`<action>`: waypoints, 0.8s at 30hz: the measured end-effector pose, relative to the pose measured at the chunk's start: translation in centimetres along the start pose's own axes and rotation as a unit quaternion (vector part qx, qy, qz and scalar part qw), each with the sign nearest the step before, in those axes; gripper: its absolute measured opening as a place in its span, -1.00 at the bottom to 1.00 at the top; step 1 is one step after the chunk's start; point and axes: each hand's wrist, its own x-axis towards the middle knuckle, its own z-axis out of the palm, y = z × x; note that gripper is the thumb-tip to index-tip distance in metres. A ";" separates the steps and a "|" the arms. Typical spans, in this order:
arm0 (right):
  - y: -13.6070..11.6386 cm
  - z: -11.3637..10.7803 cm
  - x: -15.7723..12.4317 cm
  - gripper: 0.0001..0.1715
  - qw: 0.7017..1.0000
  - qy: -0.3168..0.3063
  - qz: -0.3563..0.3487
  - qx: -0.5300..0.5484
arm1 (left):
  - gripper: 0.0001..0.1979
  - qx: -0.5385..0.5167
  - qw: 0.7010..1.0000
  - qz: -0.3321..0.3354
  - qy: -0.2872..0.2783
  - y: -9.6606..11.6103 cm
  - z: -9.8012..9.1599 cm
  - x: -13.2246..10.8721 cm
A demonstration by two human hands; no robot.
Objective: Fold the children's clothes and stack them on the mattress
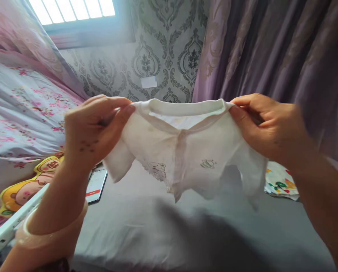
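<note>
A small white baby shirt [197, 147] hangs in the air in front of me, stretched between both hands, its neckline at the top. It has a front placket and small printed figures on the chest. My left hand [98, 124] pinches one shoulder beside the collar between thumb and fingers. On the other shoulder, my right hand [268, 122] grips the cloth the same way. Both sleeves dangle, and the lower edge hangs loose and crumpled above a grey sheet [123, 230].
A phone [96, 185] with a lit screen lies on the sheet at the left. Folded cloth with a colourful print [281, 181] lies at the right. A yellow cartoon cushion [18, 192] rests by a white rail [4, 236]. Purple curtains [256, 49] hang behind.
</note>
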 end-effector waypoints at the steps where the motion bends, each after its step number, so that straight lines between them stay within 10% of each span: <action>1: -0.3 -0.4 0.1 -0.72 0.999 -0.013 0.021 0.024 | -0.86 -0.011 0.999 -0.032 -0.006 0.3 -0.4 0.3; 5: 1.3 1.1 0.3 -0.68 0.974 -0.132 0.131 0.129 | -0.80 -0.065 0.984 -0.119 -0.116 -1.8 1.2 0.6; 11: 7.6 10.6 -3.9 -0.70 0.947 -0.287 0.128 0.066 | -0.65 0.004 0.930 -0.102 -0.353 -10.8 10.6 -4.7; 17: 11.3 19.0 -10.0 -0.64 0.910 -0.376 0.130 -0.114 | -0.63 0.128 0.898 -0.062 -0.416 -15.6 18.2 -12.2; 24: 13.9 22.9 -10.8 -0.61 0.889 -0.413 0.094 -0.177 | -0.61 0.191 0.872 -0.076 -0.444 -17.9 21.7 -13.6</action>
